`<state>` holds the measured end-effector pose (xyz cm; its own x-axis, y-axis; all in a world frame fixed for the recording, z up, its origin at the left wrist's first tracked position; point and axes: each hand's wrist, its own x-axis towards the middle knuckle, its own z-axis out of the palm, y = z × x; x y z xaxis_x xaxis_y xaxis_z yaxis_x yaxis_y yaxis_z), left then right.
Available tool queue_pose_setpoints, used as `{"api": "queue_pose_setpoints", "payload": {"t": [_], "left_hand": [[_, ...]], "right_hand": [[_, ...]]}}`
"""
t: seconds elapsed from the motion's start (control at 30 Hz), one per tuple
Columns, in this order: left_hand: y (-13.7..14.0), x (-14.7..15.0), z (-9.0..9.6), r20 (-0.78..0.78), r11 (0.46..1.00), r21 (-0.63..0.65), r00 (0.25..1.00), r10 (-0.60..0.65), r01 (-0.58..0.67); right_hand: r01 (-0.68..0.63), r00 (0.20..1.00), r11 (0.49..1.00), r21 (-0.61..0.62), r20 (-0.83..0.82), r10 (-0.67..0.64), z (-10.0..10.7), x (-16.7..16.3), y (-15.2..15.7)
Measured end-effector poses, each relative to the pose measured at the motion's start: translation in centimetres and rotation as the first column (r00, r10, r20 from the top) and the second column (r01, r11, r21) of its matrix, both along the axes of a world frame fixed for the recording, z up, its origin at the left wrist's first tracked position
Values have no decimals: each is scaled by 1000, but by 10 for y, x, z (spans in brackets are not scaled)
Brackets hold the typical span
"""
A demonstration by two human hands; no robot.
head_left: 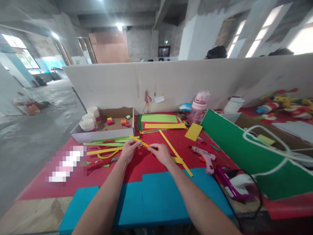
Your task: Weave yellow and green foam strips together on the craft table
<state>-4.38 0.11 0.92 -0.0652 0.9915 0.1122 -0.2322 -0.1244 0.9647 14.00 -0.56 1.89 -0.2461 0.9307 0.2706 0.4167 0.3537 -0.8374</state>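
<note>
A narrow yellow paper strip (pixel 144 144) is stretched between my two hands above the red table cover (pixel 137 163). My left hand (pixel 130 150) pinches it toward its left part, and a short end sticks out past the fingers. On the other side, my right hand (pixel 160 152) has thumb and fingers closed on the strip's right end. To the right of that hand, a long yellow strip (pixel 168 142) lies slantwise, crossing a short yellow piece (pixel 177 160). Left of my left hand lie another yellow strip (pixel 105 151) and several green strips (pixel 114 144).
A pink glue gun (pixel 204 157) lies at right beside a green-sided box (pixel 234 153). At back left, a white tray (pixel 102 133) carries paper cups and small coloured rolls. Coloured paper sheets (pixel 158 118), a pink bottle (pixel 199 104) and a white partition (pixel 110 85) stand behind.
</note>
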Motion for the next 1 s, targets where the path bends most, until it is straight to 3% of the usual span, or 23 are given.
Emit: {"api": "queue_pose_setpoints", "payload": {"t": [0.13, 0.47, 1.0], "left_hand": [[-5, 9, 0, -157, 991, -63, 979, -127, 118], [0, 6, 1, -133, 998, -19, 989, 59, -62], [3, 3, -6, -115, 999, -23, 992, 45, -48]], "right_hand": [[-42, 999, 999, 35, -2, 42, 1, -3, -3], [-17, 999, 1000, 6, -36, 18, -5, -3, 1], [40, 999, 999, 9, -10, -40, -2, -3, 1]]}}
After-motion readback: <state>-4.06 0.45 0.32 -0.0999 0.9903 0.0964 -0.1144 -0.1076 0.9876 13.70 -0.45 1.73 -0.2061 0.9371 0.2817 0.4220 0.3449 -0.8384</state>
